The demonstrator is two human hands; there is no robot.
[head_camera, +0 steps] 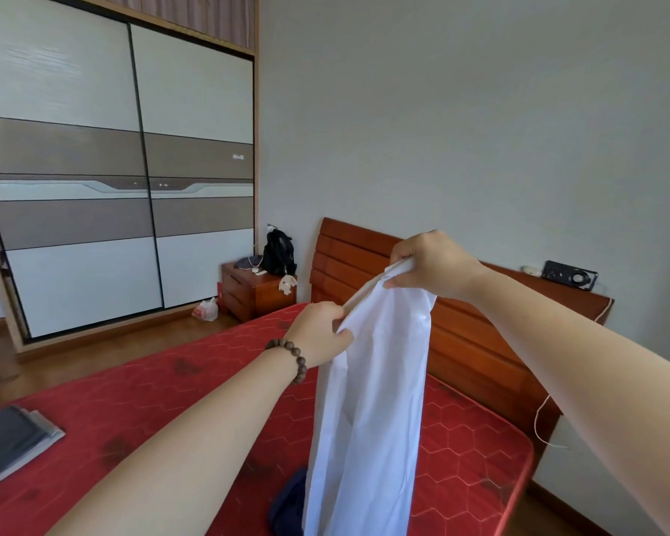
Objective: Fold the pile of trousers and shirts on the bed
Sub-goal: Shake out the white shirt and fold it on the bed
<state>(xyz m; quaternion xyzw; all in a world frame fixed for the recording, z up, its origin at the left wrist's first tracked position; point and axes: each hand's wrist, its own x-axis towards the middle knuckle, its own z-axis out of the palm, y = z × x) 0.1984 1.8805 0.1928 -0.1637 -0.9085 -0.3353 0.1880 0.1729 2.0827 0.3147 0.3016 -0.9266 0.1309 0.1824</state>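
A white shirt hangs in the air above the red bed, its lower part running out of the bottom of the view. My left hand, with a bead bracelet at the wrist, pinches its upper edge. My right hand grips the same edge higher and to the right, and the fabric is pulled taut between them. A dark blue garment lies on the bed, partly hidden behind the shirt. Folded dark and grey clothes lie stacked at the bed's left edge.
A wooden headboard runs behind the bed, with a black device on its top and a white cord hanging down. A nightstand with a black backpack stands by the wardrobe. A plastic bag sits on the floor.
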